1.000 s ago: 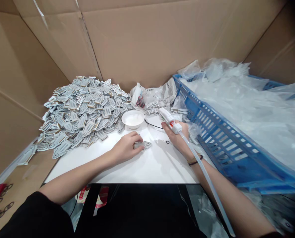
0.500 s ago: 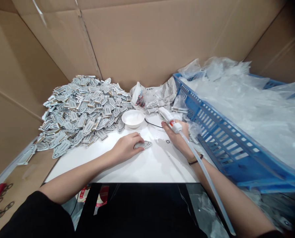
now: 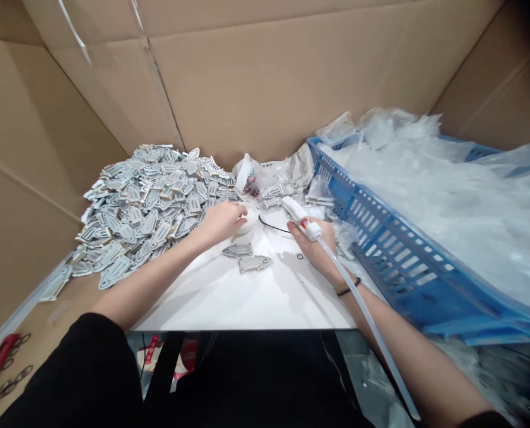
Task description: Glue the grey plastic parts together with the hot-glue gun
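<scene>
My left hand [image 3: 221,221] reaches over the small white bowl [image 3: 249,221], fingertips pinched at its rim; what they hold, if anything, is hidden. Two grey pointed plastic pieces [image 3: 247,258] lie side by side on the white board [image 3: 256,297] just below that hand. My right hand [image 3: 315,246] rests on the board and grips a white dispensing tool [image 3: 301,218] with a red band. A clear tube [image 3: 367,324] runs back from the tool along my forearm. A small black ring [image 3: 300,257] lies by the right hand.
A big heap of grey pieces [image 3: 149,202] fills the left rear. Crumpled bags [image 3: 274,172] sit behind the bowl. A blue crate [image 3: 390,249] of clear plastic film stands right. Cardboard walls [image 3: 265,77] enclose the bench. Scissors [image 3: 2,368] lie at the lower left.
My left hand let go of the grey piece on the board and moved up to the white bowl. A second grey piece now lies beside the first. The right hand stayed put.
</scene>
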Motion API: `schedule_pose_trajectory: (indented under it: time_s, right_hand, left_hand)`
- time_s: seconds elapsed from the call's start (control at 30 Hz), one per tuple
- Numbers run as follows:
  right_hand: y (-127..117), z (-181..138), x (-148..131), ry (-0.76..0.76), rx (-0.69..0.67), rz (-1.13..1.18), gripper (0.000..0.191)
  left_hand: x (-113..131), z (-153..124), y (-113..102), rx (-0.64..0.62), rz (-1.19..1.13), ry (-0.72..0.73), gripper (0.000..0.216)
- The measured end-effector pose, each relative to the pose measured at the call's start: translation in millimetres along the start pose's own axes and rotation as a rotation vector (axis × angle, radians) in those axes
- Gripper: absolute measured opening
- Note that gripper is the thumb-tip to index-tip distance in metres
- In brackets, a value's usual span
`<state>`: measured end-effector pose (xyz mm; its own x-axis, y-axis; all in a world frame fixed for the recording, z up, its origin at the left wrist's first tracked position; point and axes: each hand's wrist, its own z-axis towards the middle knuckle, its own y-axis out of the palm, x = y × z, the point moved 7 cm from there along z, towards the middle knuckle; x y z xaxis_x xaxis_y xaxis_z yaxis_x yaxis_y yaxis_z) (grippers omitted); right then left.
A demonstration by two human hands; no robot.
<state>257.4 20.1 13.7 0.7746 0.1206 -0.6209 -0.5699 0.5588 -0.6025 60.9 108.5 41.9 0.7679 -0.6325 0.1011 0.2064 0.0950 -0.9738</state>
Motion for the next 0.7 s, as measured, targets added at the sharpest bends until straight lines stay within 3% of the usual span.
schedule_pose_trajectory:
  time_s: [0.07, 0.13, 0.47, 0.63, 0.7]
  right_hand:
    - [-0.7, 0.0, -1.5, -0.016, 0.004, -0.008, 0.040]
    - [-0.8, 0.2, -2.0, -0.028, 0.012, -0.018, 0.041]
    - [1.0, -0.2, -1.3, 0.005, -0.004, -0.008, 0.038]
    - [1.3, -0.2, -2.5, 0.000, -0.022, -0.017, 0.037]
    - [1.7, 0.2, -2.5, -0.003, -0.023, -0.022, 0.037]
  left_hand:
    - [-12.4, 19.0, 14.3, -0.121, -0.029, -0.037, 0.019]
    - [-18.3, 31.9, 24.5, -0.163, -0.101, -0.042, 0.017]
    - [-23.4, 34.1, 19.5, -0.037, -0.313, -0.034, 0.012]
    - [-16.7, 36.4, 29.0, -0.017, -0.344, 0.010, 0.025]
    - [-15.9, 37.7, 30.1, 0.000, -0.357, 0.016, 0.021]
